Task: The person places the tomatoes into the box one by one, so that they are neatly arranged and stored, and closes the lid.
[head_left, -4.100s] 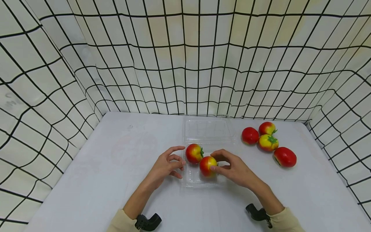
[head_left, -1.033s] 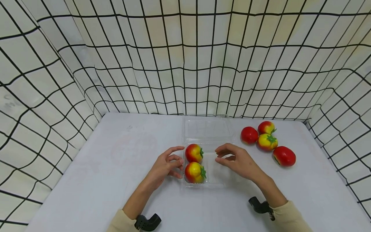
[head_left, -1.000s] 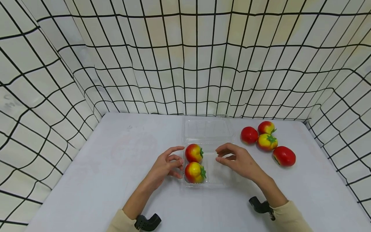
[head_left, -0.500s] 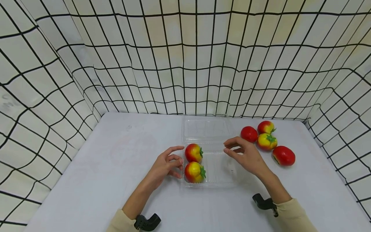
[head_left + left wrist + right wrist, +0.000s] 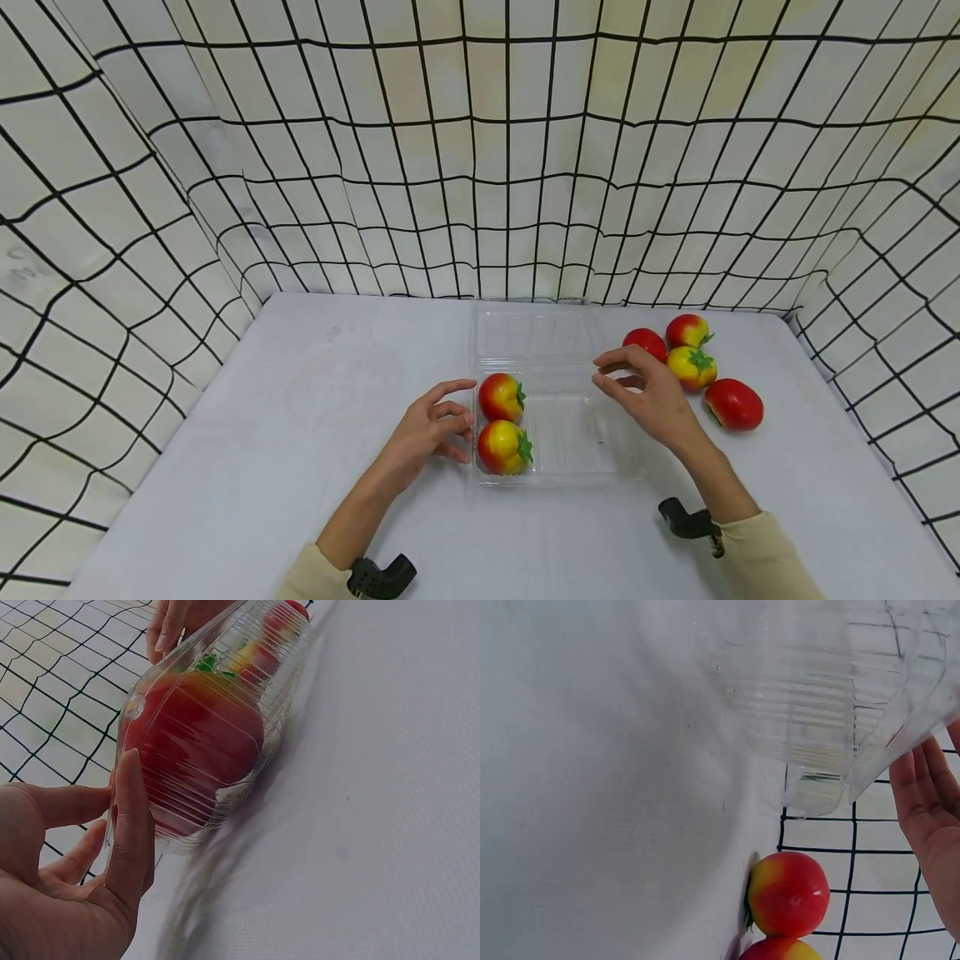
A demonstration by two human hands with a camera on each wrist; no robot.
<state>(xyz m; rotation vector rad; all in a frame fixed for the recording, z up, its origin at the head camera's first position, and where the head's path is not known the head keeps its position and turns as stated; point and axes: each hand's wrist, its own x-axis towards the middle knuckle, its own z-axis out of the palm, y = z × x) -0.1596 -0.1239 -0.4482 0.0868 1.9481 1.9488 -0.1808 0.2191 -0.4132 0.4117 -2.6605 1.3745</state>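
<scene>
Two glossy fruits sit inside a clear plastic box (image 5: 570,433) at the middle of the white worktop (image 5: 352,367). The rear fruit (image 5: 498,397) is mostly red with yellow near its green leafy cap; the front fruit (image 5: 501,447) shows more yellow, its cap also facing right. They stand one behind the other along the box's left wall, close together. The box has ribbed, see-through walls, and its lid (image 5: 536,335) lies folded back toward the worktop's back edge.

The left hand (image 5: 427,427) is relaxed, its loosely bent fingers at the box's left wall. The right hand (image 5: 654,398) is released and holds nothing, poised over the box's right side, partly hiding a round red fruit (image 5: 642,340).

Near the worktop's back right corner, that one clusters with a red-and-yellow fruit (image 5: 686,331), a yellower fruit (image 5: 690,368) and a longer red fruit (image 5: 736,405).
</scene>
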